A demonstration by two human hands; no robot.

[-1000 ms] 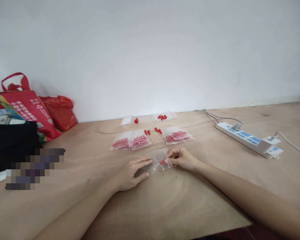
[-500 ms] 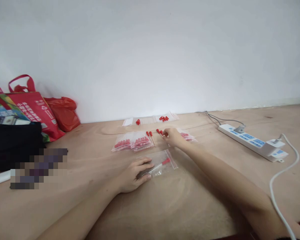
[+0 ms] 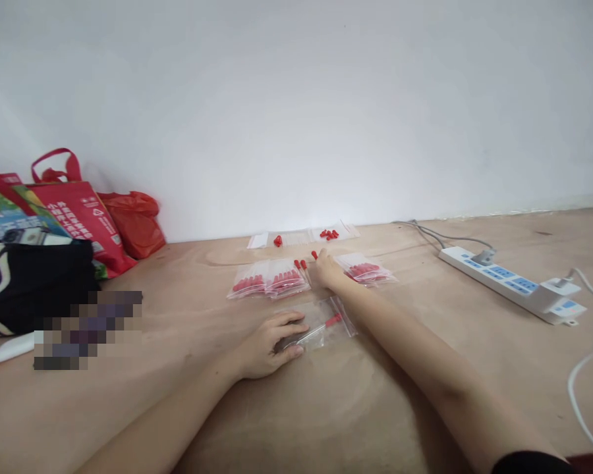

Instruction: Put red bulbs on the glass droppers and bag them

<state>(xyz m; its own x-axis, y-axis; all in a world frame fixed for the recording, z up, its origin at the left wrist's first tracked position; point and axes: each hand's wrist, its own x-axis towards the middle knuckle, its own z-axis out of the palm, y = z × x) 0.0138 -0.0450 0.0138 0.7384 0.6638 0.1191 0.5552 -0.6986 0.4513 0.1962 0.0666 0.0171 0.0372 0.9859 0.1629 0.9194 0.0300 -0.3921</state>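
My left hand [image 3: 271,344] lies with fingers apart over a clear zip bag [image 3: 316,306], holding it flat on the table. Inside that bag is a glass dropper with a red bulb [image 3: 334,320]. Farther off, my right hand [image 3: 327,270] has its fingers closed at a dropper; the fingertips partly hide it. A red bulb [image 3: 315,255] shows just beyond these fingers. Two more droppers [image 3: 300,264] lie to the left, next to filled zip bags [image 3: 248,284] with red bulbs inside. Another filled bag [image 3: 368,270] lies right of my right hand.
Clear bags [image 3: 294,238] with loose red bulbs [image 3: 329,234] lie along the wall. A power strip [image 3: 508,280] with plugs and a white cable [image 3: 580,392] is at right. Red bags [image 3: 74,214] and a black bag [image 3: 44,283] stand at left, near a blurred-out item [image 3: 89,329].
My right hand has shifted a little left, and one of the two bulbs beside it is now covered. My left hand stays on the bag. The view has turned slightly.
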